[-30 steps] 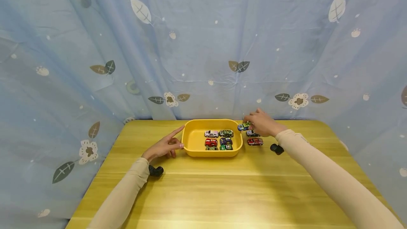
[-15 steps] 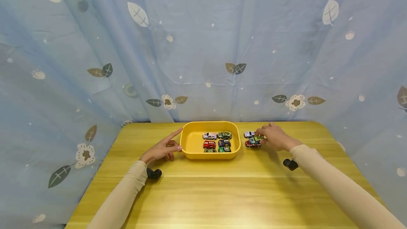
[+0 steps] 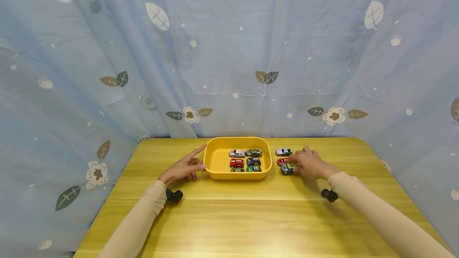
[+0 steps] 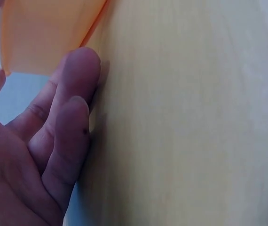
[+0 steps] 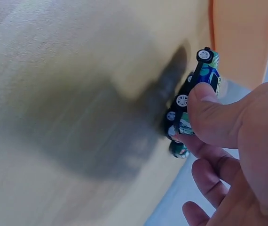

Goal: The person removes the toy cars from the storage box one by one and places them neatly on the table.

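Note:
Pinched between thumb and fingers of my right hand (image 3: 311,165) is a blue-and-green toy car (image 3: 287,169), low over the wooden table, right of the yellow tray (image 3: 236,176). A red toy car (image 3: 282,161) lies just behind it, partly covered by the fingers. Farther back is a white-and-green toy car (image 3: 284,152). In the right wrist view the thumb presses the side of the held toy car (image 5: 204,75), wheels showing. My left hand (image 3: 179,169) spreads at the tray's left end, index finger at the far corner, thumb at the near one.
Inside the tray several toy cars stand in two columns toward the right, among them a white one (image 3: 237,153), a red one (image 3: 236,163) and a purple one (image 3: 254,162). A blue patterned curtain (image 3: 229,71) hangs right behind the table (image 3: 229,218).
My right hand has carried the blue-and-green toy car from the tray's right rim rightward and toward me, past the white-and-green car, to the red car's near side. The left hand stays put.

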### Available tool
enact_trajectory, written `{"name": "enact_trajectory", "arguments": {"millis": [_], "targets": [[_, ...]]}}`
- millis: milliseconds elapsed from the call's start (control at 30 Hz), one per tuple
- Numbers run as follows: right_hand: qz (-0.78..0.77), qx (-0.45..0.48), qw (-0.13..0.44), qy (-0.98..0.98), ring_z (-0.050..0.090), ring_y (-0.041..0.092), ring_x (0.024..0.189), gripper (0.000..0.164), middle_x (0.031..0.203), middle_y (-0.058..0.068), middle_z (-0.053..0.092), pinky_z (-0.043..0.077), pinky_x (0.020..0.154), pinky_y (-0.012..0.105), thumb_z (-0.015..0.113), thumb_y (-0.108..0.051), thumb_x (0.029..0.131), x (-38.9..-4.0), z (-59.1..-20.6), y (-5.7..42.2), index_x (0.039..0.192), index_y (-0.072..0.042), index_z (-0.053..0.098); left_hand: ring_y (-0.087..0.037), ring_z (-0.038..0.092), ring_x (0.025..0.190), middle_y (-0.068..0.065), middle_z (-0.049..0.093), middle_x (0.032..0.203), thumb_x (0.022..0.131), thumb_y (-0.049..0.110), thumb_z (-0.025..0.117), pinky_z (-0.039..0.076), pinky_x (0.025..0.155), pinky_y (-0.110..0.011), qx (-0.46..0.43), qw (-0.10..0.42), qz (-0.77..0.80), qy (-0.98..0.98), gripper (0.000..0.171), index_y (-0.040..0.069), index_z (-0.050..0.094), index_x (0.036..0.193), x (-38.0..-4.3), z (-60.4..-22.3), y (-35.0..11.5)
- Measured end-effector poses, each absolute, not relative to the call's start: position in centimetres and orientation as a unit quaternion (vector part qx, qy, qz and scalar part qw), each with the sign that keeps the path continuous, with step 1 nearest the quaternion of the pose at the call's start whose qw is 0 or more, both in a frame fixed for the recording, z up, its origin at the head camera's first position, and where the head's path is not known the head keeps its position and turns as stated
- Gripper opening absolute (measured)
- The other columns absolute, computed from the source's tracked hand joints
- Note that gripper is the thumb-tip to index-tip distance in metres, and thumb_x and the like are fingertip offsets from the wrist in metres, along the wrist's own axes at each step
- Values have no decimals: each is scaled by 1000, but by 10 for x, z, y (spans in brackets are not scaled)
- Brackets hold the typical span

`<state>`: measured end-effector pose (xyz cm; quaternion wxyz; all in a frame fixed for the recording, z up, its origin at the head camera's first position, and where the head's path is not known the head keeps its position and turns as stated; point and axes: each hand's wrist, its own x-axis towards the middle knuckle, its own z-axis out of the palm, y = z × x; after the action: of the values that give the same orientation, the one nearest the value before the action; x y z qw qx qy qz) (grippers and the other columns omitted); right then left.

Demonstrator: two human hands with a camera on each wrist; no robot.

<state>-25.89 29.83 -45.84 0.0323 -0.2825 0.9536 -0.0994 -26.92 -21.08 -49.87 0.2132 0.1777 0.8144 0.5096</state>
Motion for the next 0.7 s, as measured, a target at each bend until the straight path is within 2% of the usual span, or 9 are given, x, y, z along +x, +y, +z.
{"name": "enact_trajectory", "arguments": {"millis": [267, 433, 533, 700], "targets": [[-115, -281, 28, 952, 49, 23, 95, 22, 107, 1, 73, 36, 78, 43, 81, -18, 93, -254, -473, 300, 115, -22, 77, -29, 69, 73, -25, 68, 121, 109, 31, 63, 55, 64, -33, 180, 220, 514, 809, 81, 44, 11, 171, -268, -498, -212], [-118, -276, 10, 954, 48, 22, 93, 22, 108, 1, 73, 35, 77, 42, 81, -19, 94, -251, -480, 301, 115, -22, 76, -33, 71, 76, -23, 66, 125, 110, 31, 62, 56, 66, -36, 177, 217, 514, 811, 84, 43, 6, 171, -267, -500, -213], [-123, -273, -2, 954, 48, 23, 93, 23, 107, 2, 74, 36, 77, 43, 82, -19, 92, -249, -482, 301, 114, -22, 76, -35, 72, 78, -23, 62, 134, 109, 34, 63, 57, 67, -38, 164, 209, 512, 817, 87, 47, 3, 170, -267, -499, -213], [-126, -267, -8, 955, 49, 22, 94, 24, 106, 2, 73, 36, 79, 44, 81, -20, 93, -244, -481, 300, 117, -22, 76, -34, 70, 76, -28, 46, 153, 107, 40, 65, 55, 67, -39, 155, 203, 507, 823, 88, 51, 2, 168, -264, -496, -210]]}}
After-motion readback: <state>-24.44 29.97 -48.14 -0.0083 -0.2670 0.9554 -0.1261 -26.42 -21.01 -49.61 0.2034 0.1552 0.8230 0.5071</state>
